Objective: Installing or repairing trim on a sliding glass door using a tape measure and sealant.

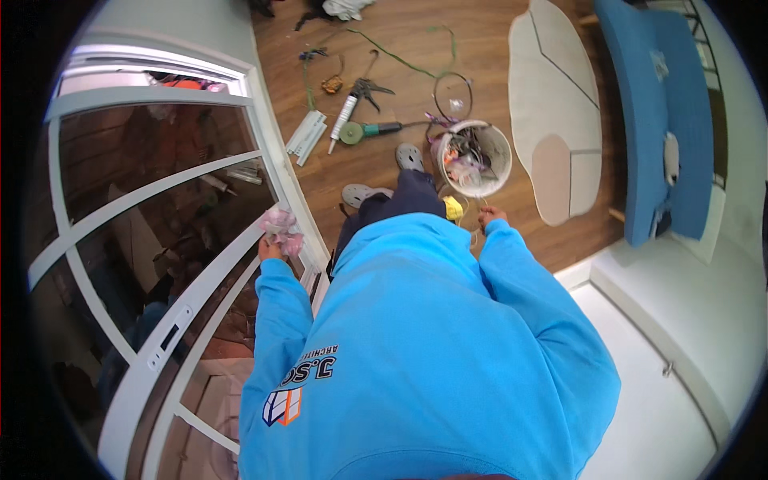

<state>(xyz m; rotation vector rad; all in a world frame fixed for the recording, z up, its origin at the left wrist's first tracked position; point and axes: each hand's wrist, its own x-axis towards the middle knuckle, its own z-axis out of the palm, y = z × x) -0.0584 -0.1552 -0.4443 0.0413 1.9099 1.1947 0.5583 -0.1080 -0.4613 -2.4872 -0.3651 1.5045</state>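
My left hand is closed on a crumpled pink and white cloth, which lies against the white frame of a glazed door. Out to the right, my right hand hangs low beside a white bucket. Its fingers are curled together; what they hold, if anything, is too small to make out. A thin pale cord shows just beside that hand. Between it and my dark trousers is a small yellow item whose kind I cannot tell.
A caulking gun, an angle grinder and white strips lie on the wood floor beyond my feet. Green cord trails behind them. Rightward are a beige rug and a blue sofa.
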